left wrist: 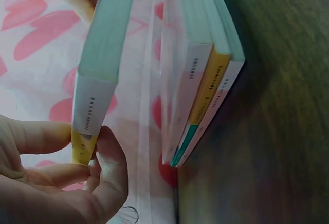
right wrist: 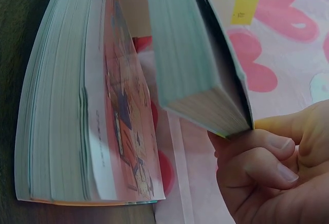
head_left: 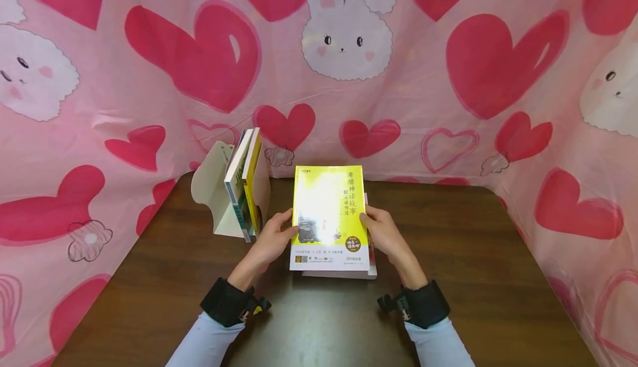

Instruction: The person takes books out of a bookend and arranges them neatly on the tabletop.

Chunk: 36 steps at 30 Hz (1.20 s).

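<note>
A yellow book (head_left: 319, 206) with a white band along its bottom is raised above a stack of books. Its spine faces the left wrist camera, and its page edges face the right one. My left hand (head_left: 273, 238) pinches the spine side, thumb on the cover and fingers beneath. On the opposite edge, my right hand (head_left: 386, 234) grips the book between thumb and curled fingers. Under it lies the stack of books (left wrist: 205, 85), apart from the held book in both wrist views. The stack's top book (right wrist: 128, 116) has a reddish illustrated cover; the head view mostly hides it.
Left of the hands, a cream bookend (head_left: 211, 190) stands on the dark wooden table (head_left: 448, 256). Several upright books (head_left: 244, 184) lean beside it, near my left hand. A pink heart-patterned cloth (head_left: 428, 96) hangs round the back and sides.
</note>
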Motion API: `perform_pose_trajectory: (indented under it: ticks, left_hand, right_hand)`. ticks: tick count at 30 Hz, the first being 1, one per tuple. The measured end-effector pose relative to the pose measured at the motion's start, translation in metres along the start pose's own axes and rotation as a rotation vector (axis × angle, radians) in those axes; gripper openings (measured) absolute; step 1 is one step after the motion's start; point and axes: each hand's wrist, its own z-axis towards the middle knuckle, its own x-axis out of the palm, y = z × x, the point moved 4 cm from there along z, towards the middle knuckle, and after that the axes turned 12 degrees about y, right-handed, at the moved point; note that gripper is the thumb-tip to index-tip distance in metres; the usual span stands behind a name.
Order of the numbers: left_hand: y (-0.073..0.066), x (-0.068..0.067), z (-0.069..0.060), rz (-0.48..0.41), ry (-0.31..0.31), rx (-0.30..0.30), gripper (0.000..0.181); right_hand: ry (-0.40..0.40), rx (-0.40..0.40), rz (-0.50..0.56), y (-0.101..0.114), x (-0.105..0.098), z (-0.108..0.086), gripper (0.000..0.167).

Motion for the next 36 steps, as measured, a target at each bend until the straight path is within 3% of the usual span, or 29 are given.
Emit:
perform_pose_trajectory:
  ticks: [5,13,19,29,36]
  left_hand:
    - [0.002,0.004,0.003,0.015,0.001,-0.009,0.059]
    - [0.011,0.01,0.011,0.046,0.024,-0.066,0.054]
    - [0.015,0.014,0.015,0.043,0.029,-0.073,0.056]
    - [0.017,0.018,0.023,0.049,0.046,-0.073,0.055]
    - [0.019,0.021,0.027,0.035,0.064,-0.106,0.058]
  right_hand:
    - [-0.01,0.024,-0.035,-0.001,-0.001,0.001,0.047]
    - [-0.044,0.125,-0.1,-0.003,-0.006,0.0,0.046]
    - [-0.034,0.184,-0.12,-0.006,-0.007,0.0,0.047]
    - [-0.022,0.198,-0.143,-0.01,-0.012,0.0,0.047]
    - [0.001,0.216,-0.167,-0.013,-0.011,0.0,0.048]
